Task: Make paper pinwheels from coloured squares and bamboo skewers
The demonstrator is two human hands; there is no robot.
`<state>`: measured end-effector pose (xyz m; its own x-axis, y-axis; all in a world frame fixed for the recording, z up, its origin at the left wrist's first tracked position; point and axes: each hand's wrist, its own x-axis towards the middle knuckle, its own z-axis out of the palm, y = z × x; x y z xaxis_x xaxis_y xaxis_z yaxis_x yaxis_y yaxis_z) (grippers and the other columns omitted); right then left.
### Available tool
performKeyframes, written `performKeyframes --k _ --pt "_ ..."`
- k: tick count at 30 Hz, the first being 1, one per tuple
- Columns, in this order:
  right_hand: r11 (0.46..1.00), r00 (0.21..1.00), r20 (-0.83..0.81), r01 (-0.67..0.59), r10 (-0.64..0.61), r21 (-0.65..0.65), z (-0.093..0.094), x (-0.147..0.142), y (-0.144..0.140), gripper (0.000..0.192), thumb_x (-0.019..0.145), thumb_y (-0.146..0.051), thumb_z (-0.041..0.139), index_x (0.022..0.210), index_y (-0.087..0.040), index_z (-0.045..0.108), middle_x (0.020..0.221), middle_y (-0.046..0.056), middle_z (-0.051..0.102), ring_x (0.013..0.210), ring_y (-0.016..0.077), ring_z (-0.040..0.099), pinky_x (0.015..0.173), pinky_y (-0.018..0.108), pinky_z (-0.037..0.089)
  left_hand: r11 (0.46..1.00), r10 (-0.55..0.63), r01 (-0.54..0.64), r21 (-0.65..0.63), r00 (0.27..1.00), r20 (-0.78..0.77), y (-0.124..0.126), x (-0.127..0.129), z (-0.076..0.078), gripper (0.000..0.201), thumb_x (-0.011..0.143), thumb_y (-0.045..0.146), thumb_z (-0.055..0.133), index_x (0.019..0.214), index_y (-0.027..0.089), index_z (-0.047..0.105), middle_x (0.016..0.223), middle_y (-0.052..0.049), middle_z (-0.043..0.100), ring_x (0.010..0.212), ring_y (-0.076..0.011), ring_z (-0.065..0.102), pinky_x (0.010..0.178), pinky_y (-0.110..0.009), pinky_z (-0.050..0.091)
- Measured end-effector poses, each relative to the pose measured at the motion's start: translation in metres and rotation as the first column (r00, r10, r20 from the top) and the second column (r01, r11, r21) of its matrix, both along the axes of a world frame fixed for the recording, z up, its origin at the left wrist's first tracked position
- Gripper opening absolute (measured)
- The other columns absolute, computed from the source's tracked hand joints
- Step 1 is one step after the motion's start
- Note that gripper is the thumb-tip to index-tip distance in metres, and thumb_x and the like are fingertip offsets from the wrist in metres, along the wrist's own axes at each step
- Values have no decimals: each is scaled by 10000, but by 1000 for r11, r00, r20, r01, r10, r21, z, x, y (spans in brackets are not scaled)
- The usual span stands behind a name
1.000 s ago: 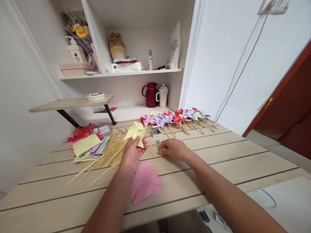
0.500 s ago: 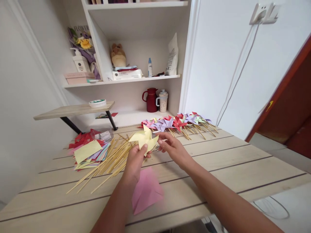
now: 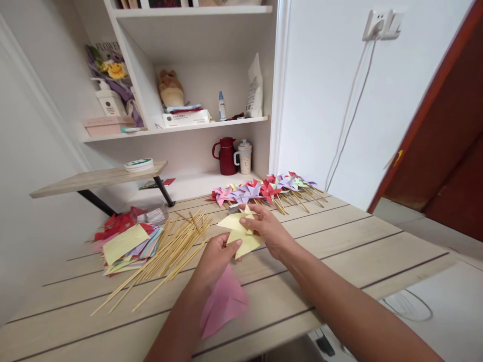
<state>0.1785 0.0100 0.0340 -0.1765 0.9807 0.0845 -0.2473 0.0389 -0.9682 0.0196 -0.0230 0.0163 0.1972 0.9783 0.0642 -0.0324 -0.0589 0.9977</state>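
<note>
Folded yellow paper pinwheel, pointed flaps.

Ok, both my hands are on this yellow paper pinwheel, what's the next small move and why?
Probably reach for one stick from the wooden sticks. The yellow pinwheel, pinched between your left hand and right hand, shows no stick yet, while the finished pinwheels at the back each have one.

The left hand covers the lower edge of the yellow paper pinwheel, and the right hand hides its centre. The pink paper is blurred and partly under the left forearm. The top shelf is cut by the upper edge. Labels on the shelf items are too small to read.
</note>
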Motion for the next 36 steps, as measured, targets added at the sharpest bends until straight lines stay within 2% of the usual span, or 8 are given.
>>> performKeyframes --k 3,7,10,14,19,24,30,36 --pt "999 999 -41 37 -36 18 2 -1 -1 500 622 -364 829 1048 -185 637 748 -4 657 559 135 577 500 252 443 997 -70 71 -13 994 80 -5 3 4 263 774 336 770 981 176 741 923 -62 723 828 -179 636 796 -280 453" --pt "995 995 -64 85 -81 52 5 -1 0 470 621 -345 830 1017 -178 640 748 -4 671 563 131 588 514 253 468 999 -28 36 -37 981 190 -7 4 9 348 808 391 745 1096 197 713 1122 -95 715 1001 -210 644 902 -306 447" --pt "996 994 -81 74 -69 53 3 -1 1 475 611 -338 835 1017 -185 643 769 2 687 605 154 625 560 281 509 998 44 -28 -61 962 268 -4 2 10 376 825 479 707 1043 173 717 1085 -113 722 963 -211 655 893 -320 464" --pt "998 996 -82 31 -26 60 0 -4 0 450 631 -340 817 1019 -196 641 771 1 682 612 162 630 558 288 514 991 113 -88 -97 951 288 0 -1 7 333 776 455 763 900 149 720 931 -99 733 855 -194 655 850 -310 476" --pt "993 997 -19 70 -69 93 1 -5 -2 387 666 -341 780 1004 -206 647 751 -13 646 605 148 595 538 264 478 999 10 0 -51 982 187 -5 2 8 323 795 475 733 866 160 725 790 -61 701 759 -191 623 755 -287 462" --pt "986 998 14 64 -67 157 0 -5 -2 367 689 -340 761 1018 -218 655 797 -7 645 644 147 585 557 259 461 991 122 -122 50 992 -1 -5 3 8 325 756 463 764 661 166 673 657 4 609 633 -143 520 624 -245 390" --pt "987 997 0 74 -74 145 -3 -6 0 355 687 -331 763 1002 -212 650 773 -16 628 617 140 574 562 265 462 994 103 -105 25 993 56 -1 0 3 271 783 440 750 857 181 725 820 -20 694 798 -174 615 747 -257 455" --pt "985 997 18 72 -76 158 -3 -6 0 359 691 -351 756 1006 -214 651 764 -15 630 616 148 580 557 270 456 994 94 -80 -69 970 225 0 3 2 417 791 540 713 965 164 762 831 -93 743 836 -238 680 817 -344 506"
